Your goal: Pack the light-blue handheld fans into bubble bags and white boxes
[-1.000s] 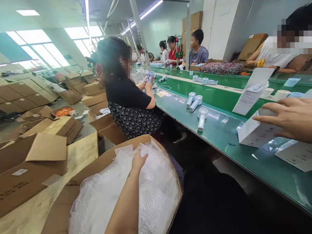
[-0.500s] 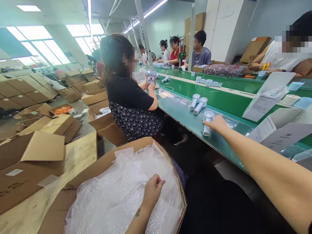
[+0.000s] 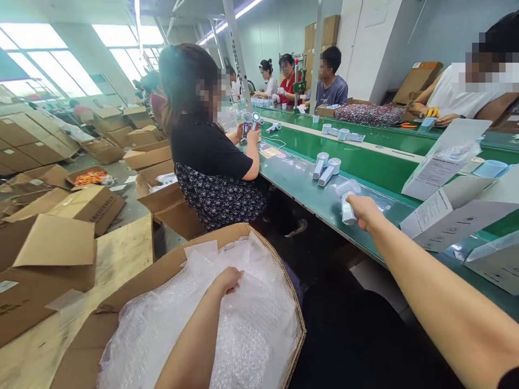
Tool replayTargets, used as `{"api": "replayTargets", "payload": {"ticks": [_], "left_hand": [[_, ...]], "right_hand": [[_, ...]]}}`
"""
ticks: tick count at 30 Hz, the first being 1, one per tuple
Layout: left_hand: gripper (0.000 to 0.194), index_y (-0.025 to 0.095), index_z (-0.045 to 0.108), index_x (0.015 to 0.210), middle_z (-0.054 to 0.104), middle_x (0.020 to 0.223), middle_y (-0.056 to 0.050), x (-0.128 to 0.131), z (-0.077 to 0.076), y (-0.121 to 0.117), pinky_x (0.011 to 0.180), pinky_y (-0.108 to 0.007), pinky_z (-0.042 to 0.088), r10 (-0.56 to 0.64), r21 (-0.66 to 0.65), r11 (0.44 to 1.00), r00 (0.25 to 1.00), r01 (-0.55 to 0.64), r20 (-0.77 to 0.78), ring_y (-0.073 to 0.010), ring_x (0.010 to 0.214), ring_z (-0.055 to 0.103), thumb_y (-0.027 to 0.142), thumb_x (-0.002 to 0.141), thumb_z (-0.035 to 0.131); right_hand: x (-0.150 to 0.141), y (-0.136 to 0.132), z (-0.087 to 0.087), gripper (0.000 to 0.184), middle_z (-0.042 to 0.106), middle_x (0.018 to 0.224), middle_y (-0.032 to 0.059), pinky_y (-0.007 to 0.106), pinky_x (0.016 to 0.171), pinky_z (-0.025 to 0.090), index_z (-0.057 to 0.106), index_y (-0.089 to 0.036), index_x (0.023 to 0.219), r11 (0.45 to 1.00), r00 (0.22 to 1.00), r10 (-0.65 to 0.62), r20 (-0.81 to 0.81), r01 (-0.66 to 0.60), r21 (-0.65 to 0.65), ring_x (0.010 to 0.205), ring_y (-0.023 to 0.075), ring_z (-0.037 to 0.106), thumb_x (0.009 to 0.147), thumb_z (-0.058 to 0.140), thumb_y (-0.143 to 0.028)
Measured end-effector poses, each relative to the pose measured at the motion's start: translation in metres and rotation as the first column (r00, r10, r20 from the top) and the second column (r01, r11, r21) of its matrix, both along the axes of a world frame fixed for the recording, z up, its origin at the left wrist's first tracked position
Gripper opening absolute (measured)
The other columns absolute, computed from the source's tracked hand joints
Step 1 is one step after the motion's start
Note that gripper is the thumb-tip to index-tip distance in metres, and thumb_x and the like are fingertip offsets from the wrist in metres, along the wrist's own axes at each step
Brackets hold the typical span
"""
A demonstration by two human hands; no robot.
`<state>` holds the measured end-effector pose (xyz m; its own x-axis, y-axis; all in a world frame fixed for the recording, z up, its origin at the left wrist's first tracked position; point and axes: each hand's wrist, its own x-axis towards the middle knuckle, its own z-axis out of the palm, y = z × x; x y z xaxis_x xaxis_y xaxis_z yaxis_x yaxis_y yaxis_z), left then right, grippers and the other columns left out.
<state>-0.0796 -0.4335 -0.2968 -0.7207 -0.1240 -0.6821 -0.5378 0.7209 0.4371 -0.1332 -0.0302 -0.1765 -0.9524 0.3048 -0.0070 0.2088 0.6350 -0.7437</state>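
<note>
My left hand (image 3: 229, 279) is over the open carton (image 3: 303, 330) in front of me, fingers pinched on a bubble-wrap sheet or bag from the heap of bubble wrap (image 3: 243, 340). My right hand (image 3: 364, 212) is stretched to the bench, fingers closed round a pale handheld device (image 3: 348, 211) with a round head. Clear plastic lies around that head. Two similar round-headed devices (image 3: 329, 172) lie just beyond it on the bench.
White printed boxes (image 3: 450, 227) stand open on the bench to the right. A green belt (image 3: 292, 138) runs lengthwise. Close on the left sits a co-worker (image 3: 211, 146) holding similar devices. Open cartons (image 3: 52, 243) crowd the left floor; other people sit across the bench.
My left hand has moved forward and left, down onto the bubble wrap. My right hand has tilted the device and shifted it slightly towards me. The co-worker's hands have lowered slightly.
</note>
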Motion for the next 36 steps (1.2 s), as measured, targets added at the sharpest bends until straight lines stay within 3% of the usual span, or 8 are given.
{"api": "replayTargets", "payload": {"ticks": [3, 6, 13, 19, 22, 25, 31, 36], "left_hand": [[0.021, 0.018, 0.062, 0.069, 0.053, 0.05, 0.002, 0.022, 0.005, 0.008, 0.044, -0.023, 0.031, -0.113, 0.102, 0.989, 0.992, 0.106, 0.061, -0.0099, 0.04, 0.041, 0.037, 0.06, 0.067], [0.022, 0.02, 0.065, 0.071, 0.06, 0.058, 0.001, 0.043, 0.021, 0.013, 0.048, -0.023, 0.036, -0.195, 0.174, 0.967, 0.98, 0.188, 0.028, -0.0126, 0.05, 0.051, 0.028, 0.051, 0.07], [0.012, 0.021, 0.058, 0.077, 0.057, 0.067, -0.001, 0.056, 0.081, 0.043, 0.062, -0.027, 0.038, -0.068, -0.038, 0.998, 0.891, 0.057, -0.448, -0.0179, 0.07, 0.054, 0.027, 0.07, 0.05], [0.019, 0.018, 0.061, 0.071, 0.06, 0.06, 0.001, 0.078, 0.093, 0.076, 0.054, -0.026, 0.041, 0.074, 0.469, 0.87, 0.901, 0.152, -0.428, -0.014, 0.055, 0.053, 0.035, 0.062, 0.064], [0.03, 0.014, 0.063, 0.073, 0.059, 0.057, 0.0, 0.08, 0.085, 0.071, 0.048, -0.024, 0.037, 0.198, 0.592, 0.805, 0.931, 0.025, -0.308, -0.0112, 0.048, 0.048, 0.041, 0.059, 0.066], [0.031, 0.015, 0.063, 0.072, 0.054, 0.054, 0.002, 0.081, 0.082, 0.066, 0.049, -0.023, 0.034, 0.266, 0.467, 0.883, 0.858, -0.035, -0.439, -0.0104, 0.048, 0.046, 0.045, 0.064, 0.06], [0.019, 0.021, 0.056, 0.071, 0.042, 0.047, 0.007, 0.091, 0.082, 0.096, 0.052, -0.023, 0.032, 0.007, 0.089, 0.994, 0.746, 0.071, -0.666, -0.011, 0.049, 0.043, 0.04, 0.069, 0.058], [0.028, 0.018, 0.054, 0.064, 0.051, 0.054, 0.003, 0.088, 0.085, 0.105, 0.052, -0.024, 0.037, -0.009, 0.423, 0.883, 0.909, 0.203, -0.417, -0.0113, 0.051, 0.046, 0.046, 0.066, 0.058]], "right_hand": [[0.05, -0.018, 0.003, 0.03, 0.065, 0.081, 0.012, 0.032, 0.061, 0.055, 0.055, -0.013, 0.1, 0.879, 0.993, 0.043, 0.108, 0.013, -0.476, 0.064, 0.0177, 0.063, 0.086, 0.037, -0.032], [0.103, -0.046, -0.003, 0.024, 0.066, 0.09, 0.0103, 0.032, 0.073, 0.055, 0.057, -0.015, 0.097, 0.413, 0.94, 0.275, 0.203, 0.075, -0.907, 0.075, 0.0163, 0.064, 0.08, 0.054, -0.032], [0.166, -0.113, -0.015, 0.049, 0.064, 0.094, 0.0096, 0.034, 0.07, 0.051, 0.052, -0.015, 0.103, -0.125, 0.668, 0.734, -0.121, -0.041, -0.991, 0.081, 0.0224, 0.066, 0.061, 0.076, -0.024], [0.163, -0.131, -0.025, 0.087, 0.064, 0.096, 0.0078, 0.028, 0.058, 0.049, 0.032, -0.022, 0.136, -0.084, 0.59, 0.804, -0.076, -0.014, -0.996, 0.073, 0.0222, 0.067, 0.06, 0.074, -0.02], [0.164, -0.118, -0.04, 0.062, 0.063, 0.093, 0.0072, 0.024, 0.057, 0.048, 0.051, -0.017, 0.125, 0.046, 0.616, 0.788, -0.016, -0.085, -0.995, 0.069, 0.0154, 0.064, 0.066, 0.069, -0.02], [0.171, -0.101, -0.052, 0.061, 0.061, 0.086, 0.0022, 0.024, 0.058, 0.049, 0.052, -0.019, 0.125, 0.202, 0.679, 0.732, 0.062, -0.129, -0.971, 0.066, 0.0127, 0.062, 0.066, 0.068, -0.016], [0.187, -0.089, -0.051, 0.119, 0.063, 0.096, 0.0052, 0.033, 0.061, 0.052, 0.001, -0.029, 0.145, -0.112, 0.512, 0.851, -0.112, -0.031, -0.993, 0.077, 0.0248, 0.068, 0.056, 0.078, -0.018], [0.182, -0.098, -0.05, 0.084, 0.065, 0.092, 0.0078, 0.027, 0.058, 0.05, 0.034, -0.017, 0.137, 0.0, 0.525, 0.851, -0.018, -0.034, -0.999, 0.07, 0.0192, 0.067, 0.062, 0.074, -0.019]]}}
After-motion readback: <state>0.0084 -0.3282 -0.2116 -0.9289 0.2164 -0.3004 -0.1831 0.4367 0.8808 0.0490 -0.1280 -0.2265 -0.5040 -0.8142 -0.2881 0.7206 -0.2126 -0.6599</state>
